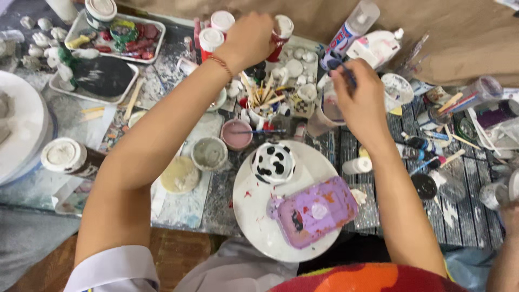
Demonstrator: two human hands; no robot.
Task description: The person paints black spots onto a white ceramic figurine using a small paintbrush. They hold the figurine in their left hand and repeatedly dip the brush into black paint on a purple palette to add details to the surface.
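Observation:
My left hand (253, 37) reaches to the back of the table and closes around a red paint bottle with a white cap (281, 30). My right hand (359, 97) grips a thin blue-handled brush (339, 66), its tip down in a clear water cup (331, 111). In front of me a white round turntable (251, 211) carries a small white pot with black spots (273, 163) and a purple-smeared palette tray (316, 211).
A cup full of wooden-handled brushes (261, 103) stands behind the pot. Small paint cups (236, 134) (210, 153) sit to the left, trays of figurines (102, 75) at the back left, paint tubes and bottles (427, 146) on the right. Another person's arm (508, 227) enters at far right.

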